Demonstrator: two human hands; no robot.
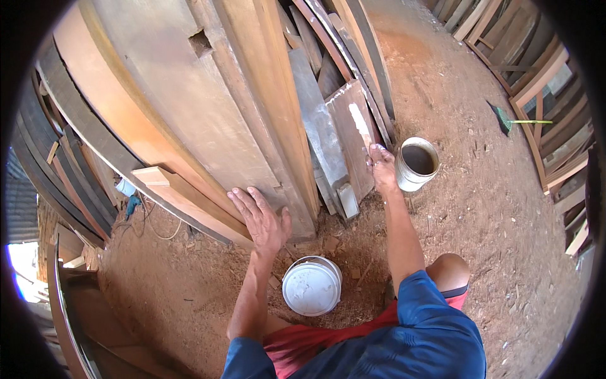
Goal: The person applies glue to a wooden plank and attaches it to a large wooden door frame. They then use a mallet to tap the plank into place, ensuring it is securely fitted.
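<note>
My left hand (260,221) lies with its fingers stretched out against the lower part of a large wooden panel (183,82), which has a small square hole. My right hand (382,169) is closed, fingers bent together, in front of a brown board (351,142) with a white smear on it. What the right fingers hold, if anything, cannot be made out. Right beside that hand stands an open whitish bucket (418,165) with a dark inside. On the ground between my forearms sits a white lidded pail (312,287) with a thin wire handle.
Scrap boards (319,120) lean beside the panel. A green broom (505,120) rests by wooden frames (536,82) on the right. At left, a teal power tool (132,205) and its cord lie near stacked dark boards (63,164). Wood chips cover the dirt floor (505,265).
</note>
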